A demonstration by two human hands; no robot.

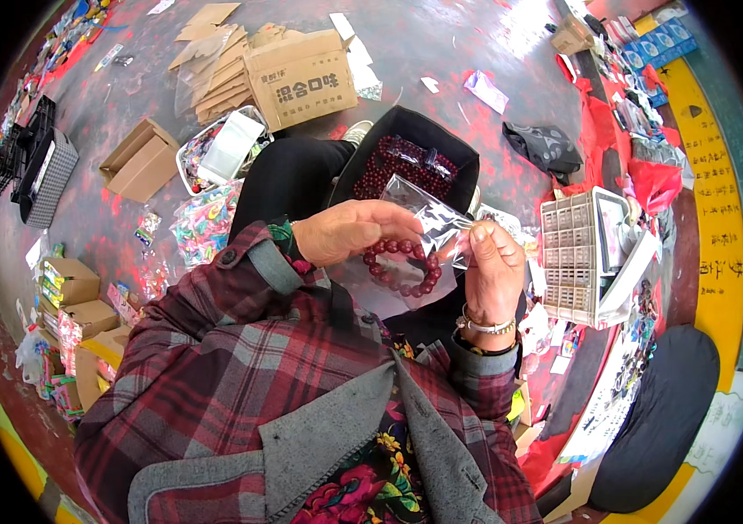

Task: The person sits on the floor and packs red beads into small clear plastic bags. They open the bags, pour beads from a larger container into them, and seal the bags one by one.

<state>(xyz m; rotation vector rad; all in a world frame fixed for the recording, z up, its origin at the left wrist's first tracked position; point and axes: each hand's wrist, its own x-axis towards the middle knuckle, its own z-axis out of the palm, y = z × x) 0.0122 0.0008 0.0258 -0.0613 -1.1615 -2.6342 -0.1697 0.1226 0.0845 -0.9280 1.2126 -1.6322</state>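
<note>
My left hand (349, 230) is held over my lap, its fingers long and together. A dark red beaded bracelet (431, 278) hangs at its thumb and fingertips, gripped there. My right hand (495, 275), with a bracelet on the wrist, pinches the edge of a small clear plastic bag (415, 194) between thumb and forefinger. The bag stretches across toward my left fingertips. More clear plastic lies below the beads; whether it is the same bag I cannot tell. Just beyond my hands, a black fabric box (467, 170) holds many dark red bead strings (389, 166).
A white basket (186, 170) and a small carton (140, 157) stand left, flattened cardboard (297, 79) ahead. At right are a cream plastic crate (568, 253), a dark bag (542, 147) and a black stool seat (664, 419). Packed cartons (74, 284) sit far left.
</note>
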